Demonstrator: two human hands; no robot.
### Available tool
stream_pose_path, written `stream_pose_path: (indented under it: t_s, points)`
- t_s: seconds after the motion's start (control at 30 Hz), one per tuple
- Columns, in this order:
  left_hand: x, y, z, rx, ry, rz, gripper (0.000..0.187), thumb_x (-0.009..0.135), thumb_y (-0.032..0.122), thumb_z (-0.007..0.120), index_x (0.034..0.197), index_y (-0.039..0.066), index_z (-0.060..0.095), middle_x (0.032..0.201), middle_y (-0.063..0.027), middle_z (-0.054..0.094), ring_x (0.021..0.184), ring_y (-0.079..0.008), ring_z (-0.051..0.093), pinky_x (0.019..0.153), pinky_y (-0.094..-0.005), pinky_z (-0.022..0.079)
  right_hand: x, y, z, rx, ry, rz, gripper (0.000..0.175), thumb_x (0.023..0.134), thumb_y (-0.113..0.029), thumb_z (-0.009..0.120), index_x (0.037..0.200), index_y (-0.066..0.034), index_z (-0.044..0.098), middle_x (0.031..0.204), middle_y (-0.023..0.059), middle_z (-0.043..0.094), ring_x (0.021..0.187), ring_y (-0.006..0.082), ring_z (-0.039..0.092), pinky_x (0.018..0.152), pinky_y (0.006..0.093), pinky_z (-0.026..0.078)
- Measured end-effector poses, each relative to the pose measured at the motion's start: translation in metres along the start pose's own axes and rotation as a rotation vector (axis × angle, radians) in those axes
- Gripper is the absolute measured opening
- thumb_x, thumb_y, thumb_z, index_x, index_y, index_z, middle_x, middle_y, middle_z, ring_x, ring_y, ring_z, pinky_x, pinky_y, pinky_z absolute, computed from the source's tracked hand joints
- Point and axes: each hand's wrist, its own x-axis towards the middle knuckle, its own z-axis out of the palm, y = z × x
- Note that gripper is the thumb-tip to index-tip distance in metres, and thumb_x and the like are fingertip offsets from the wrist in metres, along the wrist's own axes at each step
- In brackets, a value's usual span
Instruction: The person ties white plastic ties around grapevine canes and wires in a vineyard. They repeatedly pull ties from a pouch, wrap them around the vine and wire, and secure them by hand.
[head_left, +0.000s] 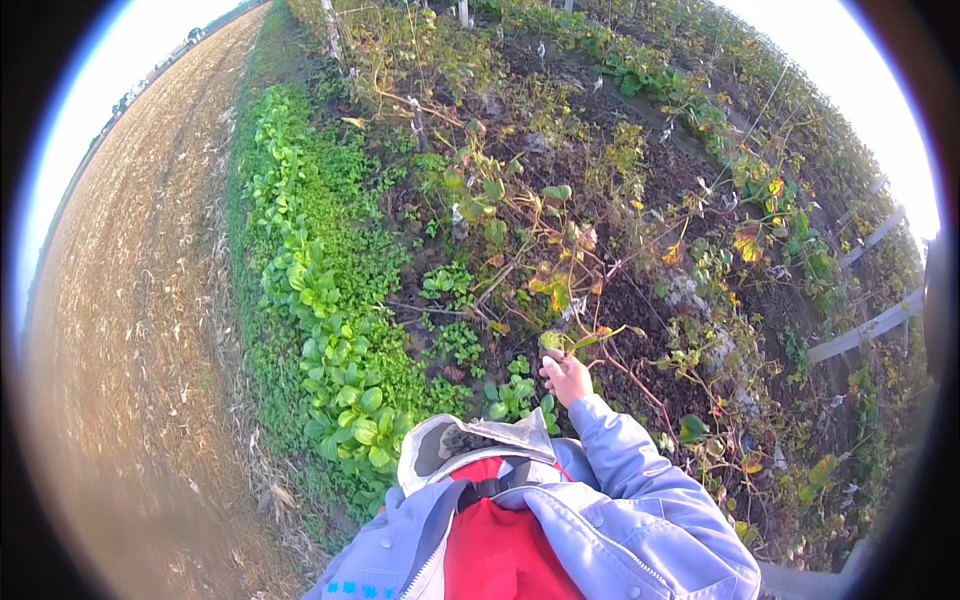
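My right hand reaches forward among the vines, its fingers closed around a round, pale-green fruit or pod. Its exact kind is too small to tell. Thin vine stems and a narrow green leaf rise beside the fingers; whether the fruit is still joined to a stem cannot be made out. At my waist hangs an open whitish bag with a dark grey, fuzzy mass inside. My left hand is out of view.
Leafy green vegetables grow in a strip at left, beside a stubble field. Yellowing vines spread over dark soil ahead. Pale posts or rails stand at right, and a thin branch lies ahead.
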Motion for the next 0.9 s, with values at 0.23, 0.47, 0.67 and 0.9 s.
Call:
stream_pose_path:
  t_s: [0.23,0.47,0.67,0.9]
  points:
    - [0.047,0.109,-0.07,0.084,0.057,0.145,0.049,0.091,0.054,0.065,0.109,0.011,0.079,0.115,-0.0155,0.075,0.111,-0.0299,0.071,0.097,-0.0394,0.054,0.018,-0.05,-0.032,-0.032,-0.008,0.057,0.05,0.104,-0.025,0.063,0.144,0.0039,0.054,0.084,0.009,0.073,0.061,0.0105,0.062,0.056,0.0266,0.052]
    - [0.131,0.311,-0.152,0.326,0.061,0.425,0.051,0.09,0.056,0.066,0.106,0.01,0.079,0.111,-0.0154,0.076,0.107,-0.0286,0.072,0.095,-0.0387,0.054,0.022,-0.053,-0.031,-0.263,-0.031,0.077,0.045,0.103,-0.032,0.063,0.137,-0.0026,0.065,0.082,0.0056,0.074,0.064,0.0116,0.067,0.061,0.03,0.056]
    - [0.176,0.446,-0.203,0.555,0.011,0.643,0.052,0.09,0.058,0.067,0.104,0.01,0.08,0.107,-0.0154,0.077,0.104,-0.0274,0.073,0.093,-0.0381,0.055,0.017,-0.036,-0.049,-0.569,0.155,0.027,0.043,0.101,-0.047,0.06,0.116,-0.0114,0.078,0.091,0.01,0.077,0.078,0.0233,0.074,0.073,0.038,0.057]
    - [0.222,0.563,-0.284,0.862,-0.041,0.81,0.053,0.09,0.06,0.068,0.101,0.01,0.081,0.103,-0.0153,0.078,0.1,-0.0261,0.074,0.091,-0.0373,0.055,-0.048,-0.011,0.013,-0.329,0.727,0.232,0.041,0.097,-0.044,0.062,0.116,-0.0118,0.078,0.097,0.0168,0.077,0.093,0.0344,0.074,0.083,0.0447,0.057]
